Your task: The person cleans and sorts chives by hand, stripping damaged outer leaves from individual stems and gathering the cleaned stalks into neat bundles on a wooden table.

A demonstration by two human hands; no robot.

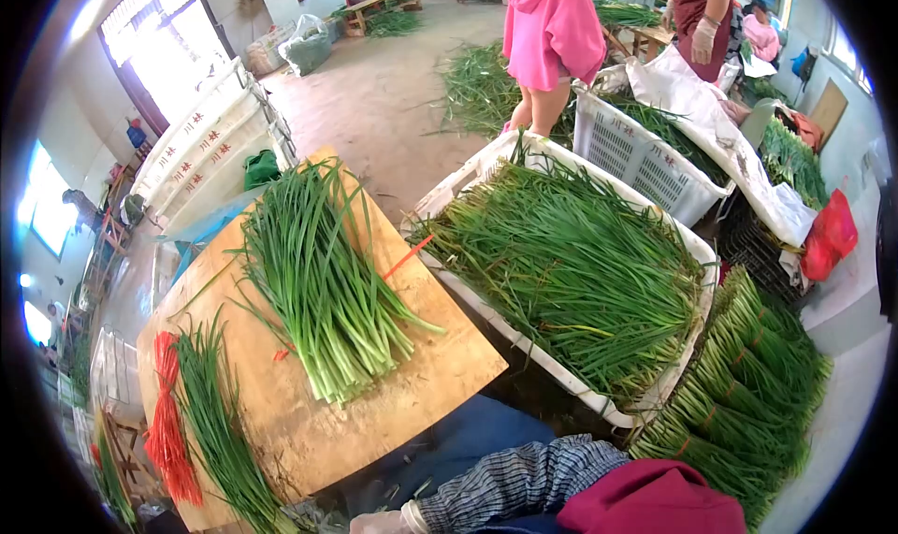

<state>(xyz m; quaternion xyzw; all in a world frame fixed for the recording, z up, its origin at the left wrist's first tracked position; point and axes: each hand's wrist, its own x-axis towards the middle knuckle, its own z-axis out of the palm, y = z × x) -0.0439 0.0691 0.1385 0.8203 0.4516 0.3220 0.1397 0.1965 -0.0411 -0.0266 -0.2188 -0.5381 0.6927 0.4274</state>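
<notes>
My right hand (379, 523), gloved in white, shows only in part at the bottom edge, below a striped sleeve (524, 478). Its fingers are cut off by the frame. My left hand is out of view. On the wooden board (449, 347) in front of me lies a thick bunch of garlic chives (327, 281), white ends towards me. A red tie (409, 256) sticks out beside it. A thinner bunch of chives (220, 412) lies along the board's left side, next to a hank of red ties (168, 431).
A white crate (533, 352) full of loose chives stands right of the board. Tied chive bundles (739, 384) are piled at the far right. Stacked white crates (201, 151) rise behind left. A person in pink (552, 29) stands beyond the crate, near another white crate (636, 155).
</notes>
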